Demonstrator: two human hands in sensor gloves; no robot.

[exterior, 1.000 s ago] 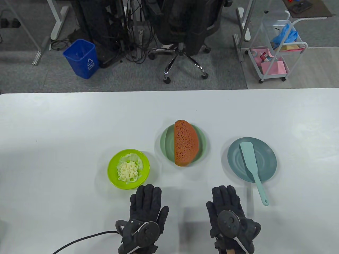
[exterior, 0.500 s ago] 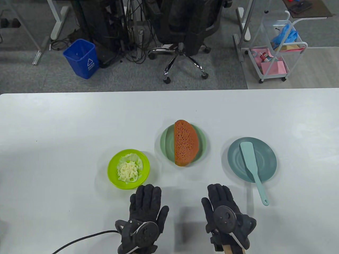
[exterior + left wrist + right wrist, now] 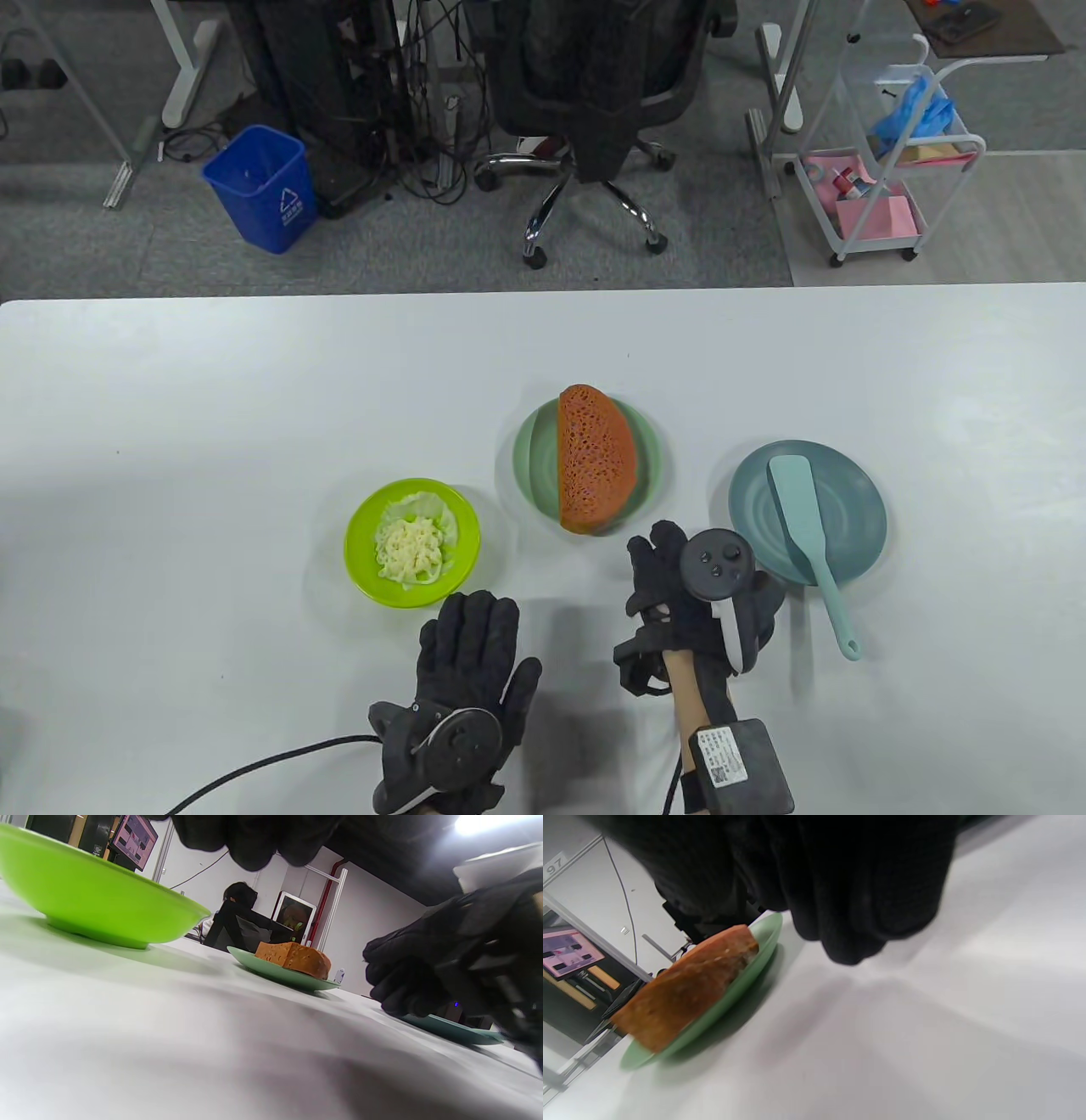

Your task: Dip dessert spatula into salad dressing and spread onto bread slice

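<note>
While my left hand lies flat on the white table w/ fingers straight and close together, palm down, holding nothing, its fingertips sit just below the lime-green plastic bowl. That bowl holds the pale, shredded-looking salad dressing on a bit of lettuce; in the left wrist view only the bowl's outer wall shows, contents hidden.

Next, approx. mid-table: a round sage-green plate carrying the orange-brown, porous bread slice, laid lengthwise and overhanging the plate's near rim. The right wrist view shows the slice thick and crusty, resting on that plate.

Then my right hand, lifted off the table between the bread plate and the next plate, tracker face up. Fingers are loosely curled, gripping nothing; in the left wrist view they hang bent above the tabletop. Can't tell from the right wrist view more than dark glove fabric over bare table.

Far right: a round grey-blue plate w/ the light-teal silicone dessert spatula lying on it, blade toward the far side, handle running off the near rim onto the table, just beside my right hand, not touching it.
</note>
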